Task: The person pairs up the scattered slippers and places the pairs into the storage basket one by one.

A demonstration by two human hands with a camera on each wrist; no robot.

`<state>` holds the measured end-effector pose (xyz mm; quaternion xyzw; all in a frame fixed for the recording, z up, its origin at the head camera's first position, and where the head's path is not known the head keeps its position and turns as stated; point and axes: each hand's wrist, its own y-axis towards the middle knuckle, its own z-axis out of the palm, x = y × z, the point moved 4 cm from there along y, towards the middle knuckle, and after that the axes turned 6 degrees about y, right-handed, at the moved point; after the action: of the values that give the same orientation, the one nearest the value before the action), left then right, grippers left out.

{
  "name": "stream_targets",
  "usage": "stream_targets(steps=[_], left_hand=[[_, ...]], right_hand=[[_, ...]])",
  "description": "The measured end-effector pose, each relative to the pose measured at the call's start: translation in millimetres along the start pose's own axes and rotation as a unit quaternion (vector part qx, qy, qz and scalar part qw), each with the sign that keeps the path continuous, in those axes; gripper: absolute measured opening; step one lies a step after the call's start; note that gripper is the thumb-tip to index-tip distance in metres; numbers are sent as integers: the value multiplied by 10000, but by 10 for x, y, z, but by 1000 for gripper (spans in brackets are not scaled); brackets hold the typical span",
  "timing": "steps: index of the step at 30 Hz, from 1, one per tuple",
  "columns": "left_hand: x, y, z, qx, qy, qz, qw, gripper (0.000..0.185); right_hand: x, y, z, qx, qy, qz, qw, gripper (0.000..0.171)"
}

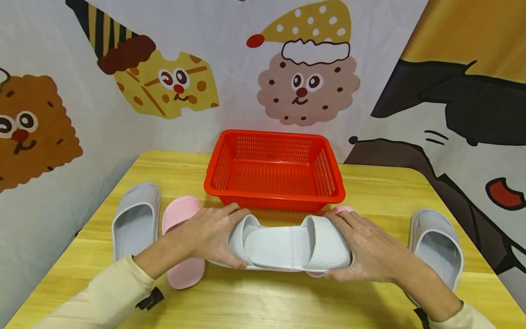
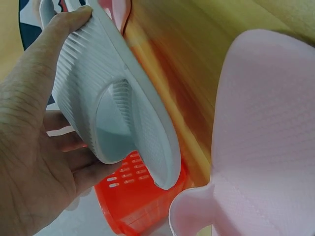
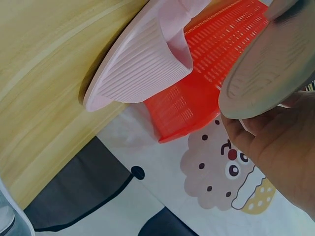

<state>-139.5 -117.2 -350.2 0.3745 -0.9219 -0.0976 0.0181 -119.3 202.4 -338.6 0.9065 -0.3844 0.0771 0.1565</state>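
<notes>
My left hand (image 1: 215,233) grips a light grey-white slipper (image 1: 267,246) by its ribbed strap, thumb along the near edge. A matching slipper (image 1: 330,244) is held at its strap end by my right hand (image 1: 367,246). The two toes point outward, and the heels appear to overlap in the middle, above the table. In the left wrist view, the left hand's fingers curl round the ribbed strap (image 2: 81,81). The right wrist view shows a slipper's sole (image 3: 270,69) over the right hand's fingers. A pink slipper (image 1: 186,274) lies beside my left wrist; another pink slipper (image 3: 142,73) is mostly hidden behind my right hand.
A red perforated basket (image 1: 273,201) stands at the back middle of the wooden table (image 1: 263,301). Grey closed-toe slippers lie at both sides, a left one (image 1: 135,228) and a right one (image 1: 437,251). A cartoon-printed cloth (image 1: 234,59) hangs behind.
</notes>
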Motion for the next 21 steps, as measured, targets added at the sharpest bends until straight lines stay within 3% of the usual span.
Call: stream_targets(steps=[21], left_hand=[[-28, 14, -22, 149, -58, 0, 9999, 94]], right_hand=[[68, 85, 27, 62, -290, 166, 9994, 104]])
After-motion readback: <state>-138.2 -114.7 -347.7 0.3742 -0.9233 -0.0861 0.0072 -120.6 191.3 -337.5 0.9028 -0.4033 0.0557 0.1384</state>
